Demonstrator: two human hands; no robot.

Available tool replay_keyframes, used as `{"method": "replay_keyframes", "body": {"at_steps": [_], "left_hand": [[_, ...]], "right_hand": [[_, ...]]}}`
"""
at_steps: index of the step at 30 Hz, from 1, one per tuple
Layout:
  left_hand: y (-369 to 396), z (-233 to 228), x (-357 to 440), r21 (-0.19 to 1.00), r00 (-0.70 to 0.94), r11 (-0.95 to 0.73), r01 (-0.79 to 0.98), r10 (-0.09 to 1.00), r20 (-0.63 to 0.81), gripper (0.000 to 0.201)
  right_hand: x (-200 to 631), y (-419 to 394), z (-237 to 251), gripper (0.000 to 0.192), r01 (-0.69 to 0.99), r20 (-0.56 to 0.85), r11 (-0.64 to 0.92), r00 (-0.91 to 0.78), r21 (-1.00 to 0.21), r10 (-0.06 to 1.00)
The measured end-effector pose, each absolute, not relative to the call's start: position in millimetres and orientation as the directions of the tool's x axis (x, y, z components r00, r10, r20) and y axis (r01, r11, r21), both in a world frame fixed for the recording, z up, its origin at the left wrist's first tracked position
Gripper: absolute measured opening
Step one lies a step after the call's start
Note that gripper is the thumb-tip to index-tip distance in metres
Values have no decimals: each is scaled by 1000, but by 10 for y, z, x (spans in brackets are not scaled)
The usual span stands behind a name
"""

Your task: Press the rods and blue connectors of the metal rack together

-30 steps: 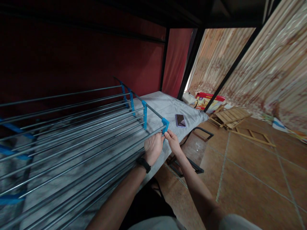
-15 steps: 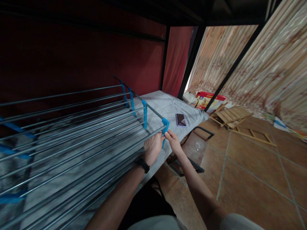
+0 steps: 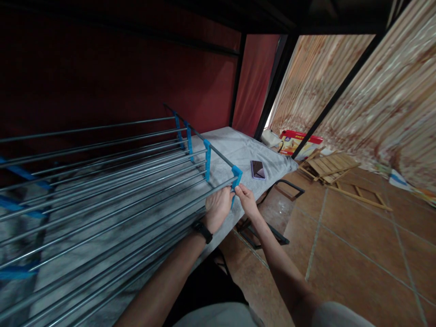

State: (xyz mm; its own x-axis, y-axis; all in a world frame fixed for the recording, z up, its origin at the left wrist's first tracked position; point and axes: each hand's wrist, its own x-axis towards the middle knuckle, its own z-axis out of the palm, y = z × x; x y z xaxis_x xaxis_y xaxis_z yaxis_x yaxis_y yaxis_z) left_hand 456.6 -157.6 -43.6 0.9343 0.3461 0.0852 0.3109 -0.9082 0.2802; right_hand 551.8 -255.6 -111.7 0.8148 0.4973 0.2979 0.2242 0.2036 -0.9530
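A rack of long grey metal rods (image 3: 146,180) with blue plastic connectors lies over a grey cloth-covered surface (image 3: 235,144). At its near right corner is a blue connector (image 3: 236,172). My left hand (image 3: 219,206), with a black watch on the wrist, grips this connector from the left; its fingertips are partly hidden behind the connector. From the right, my right hand (image 3: 246,200) pinches the same connector between thumb and fingers, just below the corner. More blue connectors (image 3: 207,159) stand along the right end bar.
A phone (image 3: 258,170) lies on the cloth to the right of the rack. Below the table edge stands a metal-framed chair or stool (image 3: 277,204). Wooden slatted pieces (image 3: 330,165) and a red and yellow box (image 3: 296,143) are on the tiled floor by the curtain. Black posts frame the surface.
Both hands keep their hold on the corner connector with little visible movement. The view has shifted slightly.
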Motion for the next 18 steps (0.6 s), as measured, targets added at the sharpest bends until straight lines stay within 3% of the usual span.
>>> {"method": "replay_keyframes", "body": {"at_steps": [12, 18], "left_hand": [[-1584, -346, 4439, 171, 964, -961, 216, 238, 119, 35], [-1555, -362, 4444, 158, 979, -971, 180, 192, 63, 39]], "right_hand": [[5524, -2582, -1125, 39, 234, 289, 170, 806, -957, 517], [5523, -2585, -1144, 35, 227, 286, 176, 812, -958, 509]]}}
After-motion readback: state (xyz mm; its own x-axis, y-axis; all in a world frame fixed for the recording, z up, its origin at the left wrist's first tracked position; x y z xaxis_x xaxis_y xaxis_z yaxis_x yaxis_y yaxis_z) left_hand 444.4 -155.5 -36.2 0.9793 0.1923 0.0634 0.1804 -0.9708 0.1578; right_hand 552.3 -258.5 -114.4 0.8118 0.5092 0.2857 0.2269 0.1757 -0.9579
